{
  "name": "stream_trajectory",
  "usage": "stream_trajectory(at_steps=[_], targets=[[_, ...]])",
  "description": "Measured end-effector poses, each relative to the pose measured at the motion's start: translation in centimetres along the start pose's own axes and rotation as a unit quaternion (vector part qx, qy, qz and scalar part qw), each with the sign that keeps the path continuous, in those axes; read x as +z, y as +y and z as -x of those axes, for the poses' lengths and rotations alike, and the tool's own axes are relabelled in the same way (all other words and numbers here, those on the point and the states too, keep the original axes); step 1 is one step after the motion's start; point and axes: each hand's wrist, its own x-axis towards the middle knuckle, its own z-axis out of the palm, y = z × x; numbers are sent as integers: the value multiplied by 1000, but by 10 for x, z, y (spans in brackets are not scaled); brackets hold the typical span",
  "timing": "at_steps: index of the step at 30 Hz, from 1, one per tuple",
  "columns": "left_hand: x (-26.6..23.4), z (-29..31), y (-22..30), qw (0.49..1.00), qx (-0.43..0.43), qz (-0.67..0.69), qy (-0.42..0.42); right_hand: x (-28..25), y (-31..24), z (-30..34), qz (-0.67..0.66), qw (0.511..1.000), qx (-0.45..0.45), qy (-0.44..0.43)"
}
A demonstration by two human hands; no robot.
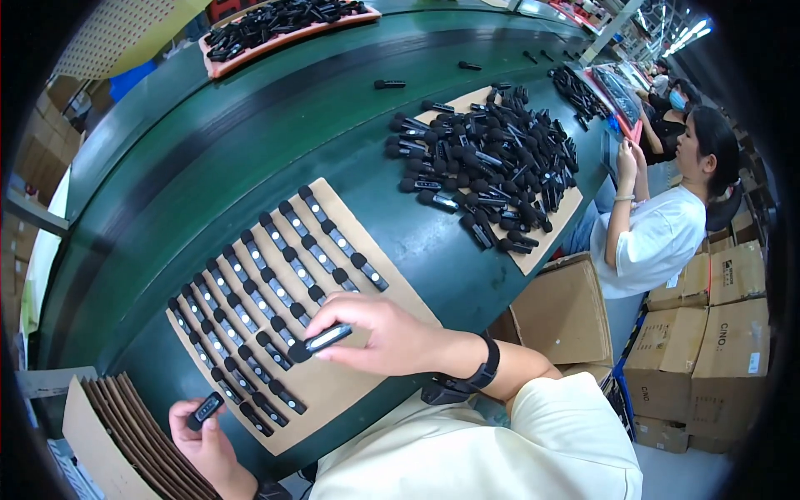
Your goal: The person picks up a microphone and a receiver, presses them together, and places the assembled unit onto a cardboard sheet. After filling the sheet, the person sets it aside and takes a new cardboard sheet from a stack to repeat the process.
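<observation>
Pinching L mic (208,407) in L hand (202,443) & R mic (330,336) in R hand (382,335) by edges, prob so faces show; rowed mics (262,304) prob spaced for easy viewing.

And it's the head cam, L one of the fisheye pair, up on the wearer's head, looking down & fwd across the green bench (417,242)! Nearest the lens: pale shirt (475,454) btw 5 & 6 o'clock, R hand (379,335) at 6, just below ctr, L hand (204,442) btw 7 & 8. Mid-dist., a seated co-worker (662,225) at 3, approx. side-on. Way off, ceiling lights (690,35) at 2. V. wide angle, so the bench's far edge bows, 9 thru 12; black rim rounds the corners.
</observation>
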Motion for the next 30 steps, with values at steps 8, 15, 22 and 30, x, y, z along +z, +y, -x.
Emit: stream_trajectory(at_steps=[8,15,22,30], targets=[[23,39,4,994,-45,-67,76,40,8,-8,27,995,-45,-85],[42,26,5,996,19,-76,-48,40,7,0,47,992,-63,-94],[44,22,5,993,45,-92,-55,44,13,-5,56,992,-75,-89],[45,20,-3,991,67,-89,-73,43,13,-4,64,992,-72,-85]])
